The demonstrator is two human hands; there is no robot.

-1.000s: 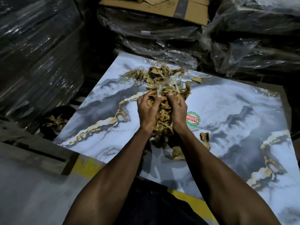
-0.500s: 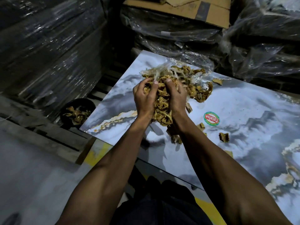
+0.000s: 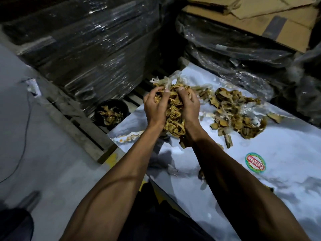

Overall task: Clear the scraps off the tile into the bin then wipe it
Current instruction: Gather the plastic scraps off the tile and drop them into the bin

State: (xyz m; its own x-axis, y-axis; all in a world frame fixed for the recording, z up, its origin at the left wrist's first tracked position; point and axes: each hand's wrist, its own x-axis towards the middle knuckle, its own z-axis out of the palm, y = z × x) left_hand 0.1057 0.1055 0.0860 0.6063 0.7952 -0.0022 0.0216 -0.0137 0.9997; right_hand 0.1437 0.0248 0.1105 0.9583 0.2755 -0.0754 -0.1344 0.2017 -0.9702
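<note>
Head view: scraps [image 3: 173, 115] squeezed between left hand [image 3: 155, 108] and right hand [image 3: 189, 108], both grips clenched. Loose bits could be dropped beside bin [image 3: 111, 113]; pile [image 3: 238, 115] left on tile [image 3: 286, 153].

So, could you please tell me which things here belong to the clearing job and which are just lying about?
Part of the job:
- left hand and right hand, together gripping a bundle of scraps
- loose scraps on the tile
- black bin, already holding some scraps

Just lying about:
- wrapped stacks
- flattened cardboard
- round sticker on the tile
</note>
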